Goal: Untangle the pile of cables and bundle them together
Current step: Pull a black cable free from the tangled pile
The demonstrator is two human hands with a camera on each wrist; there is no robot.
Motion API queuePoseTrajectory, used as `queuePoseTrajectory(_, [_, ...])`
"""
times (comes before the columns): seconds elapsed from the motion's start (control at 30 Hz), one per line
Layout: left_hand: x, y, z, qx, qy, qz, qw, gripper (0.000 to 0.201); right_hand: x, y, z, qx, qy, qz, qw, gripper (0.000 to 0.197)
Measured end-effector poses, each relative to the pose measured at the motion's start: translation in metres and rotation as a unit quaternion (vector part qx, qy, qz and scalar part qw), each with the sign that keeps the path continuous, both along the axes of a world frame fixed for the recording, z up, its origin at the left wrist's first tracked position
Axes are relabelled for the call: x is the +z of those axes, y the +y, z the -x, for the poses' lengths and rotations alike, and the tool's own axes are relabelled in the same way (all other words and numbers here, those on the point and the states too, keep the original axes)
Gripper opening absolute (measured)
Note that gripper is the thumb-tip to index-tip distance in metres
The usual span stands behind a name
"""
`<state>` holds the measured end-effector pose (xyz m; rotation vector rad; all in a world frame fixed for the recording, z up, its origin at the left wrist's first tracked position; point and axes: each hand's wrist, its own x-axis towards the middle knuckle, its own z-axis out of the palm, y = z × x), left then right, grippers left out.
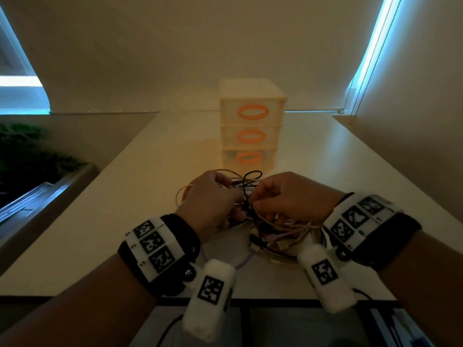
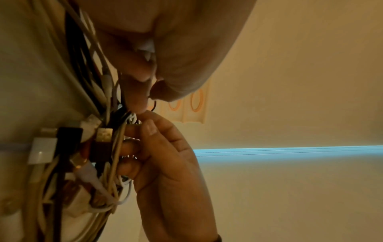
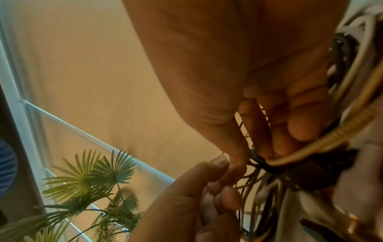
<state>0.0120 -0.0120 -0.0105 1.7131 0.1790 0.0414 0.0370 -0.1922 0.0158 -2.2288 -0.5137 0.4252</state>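
Observation:
A tangle of beige, white and black cables [image 1: 278, 236] lies on the white table [image 1: 125, 234], with several plugs showing [image 2: 103, 135]. Both hands work at its far side, fingertips almost touching. My left hand [image 1: 225, 187] pinches a thin black cable [image 2: 153, 107] between thumb and fingers [image 2: 134, 98]. My right hand [image 1: 258, 197] has its fingers [image 3: 298, 124] curled into the bundle, and a braided beige cable [image 3: 331, 134] crosses them. A black loop [image 1: 253, 175] sticks up between the hands. Much of the pile is hidden under the palms.
A cream three-drawer unit with orange ring handles [image 1: 251, 126] stands just behind the cables. An orange cable loop [image 1: 186, 190] lies left of my left hand. A plant [image 3: 93, 183] stands off the table's left side. The table's near edge [image 1: 263, 298] runs below my wrists.

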Motion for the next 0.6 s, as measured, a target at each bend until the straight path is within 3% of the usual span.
queuePoseTrajectory(0.17, [0.0, -0.008, -0.001, -0.02, 0.027, -0.04, 0.999, 0.03, -0.006, 0.002, -0.004, -0.016, -0.002, -0.002, 1.0, 0.009])
queuePoseTrajectory(0.47, [0.006, -0.007, -0.002, -0.027, 0.069, -0.013, 0.997, 0.016, -0.007, 0.0, -0.004, -0.016, -0.029, -0.021, 0.999, 0.011])
queuePoseTrajectory(0.6, [0.009, -0.007, 0.002, -0.068, 0.066, -0.011, 0.995, 0.036, -0.002, 0.003, -0.002, -0.001, -0.075, 0.005, 0.997, 0.015])
